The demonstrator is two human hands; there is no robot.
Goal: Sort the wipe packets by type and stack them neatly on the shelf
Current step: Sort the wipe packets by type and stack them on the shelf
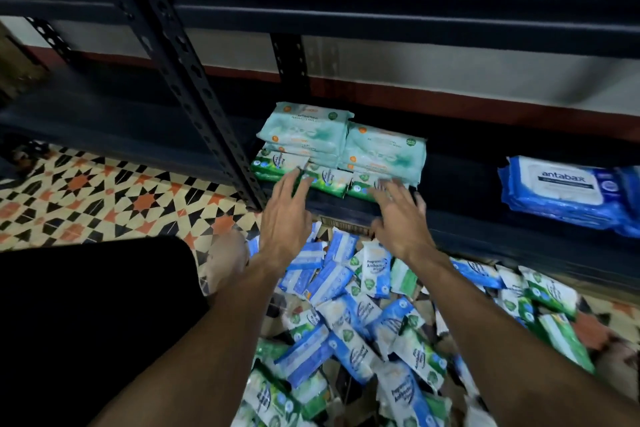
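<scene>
On the low dark shelf (457,184) stand two stacks of pale mint wipe packets (346,142). In front of them runs a row of small green packets (329,178). My left hand (285,215) reaches over the shelf edge, fingers spread, fingertips at the green row's left part. My right hand (400,215) is spread too, fingertips on the row's right end. Neither hand holds a packet. A pile of blue and green small packets (363,322) lies on the floor below my forearms. Blue antabax packs (568,191) are stacked on the shelf at right.
A perforated black upright (194,80) of the rack slants down to the left of the stacks. Upper shelves (381,17) overhang. Patterned floor tiles (104,198) spread to the left. My dark-clothed knee (97,322) fills the lower left.
</scene>
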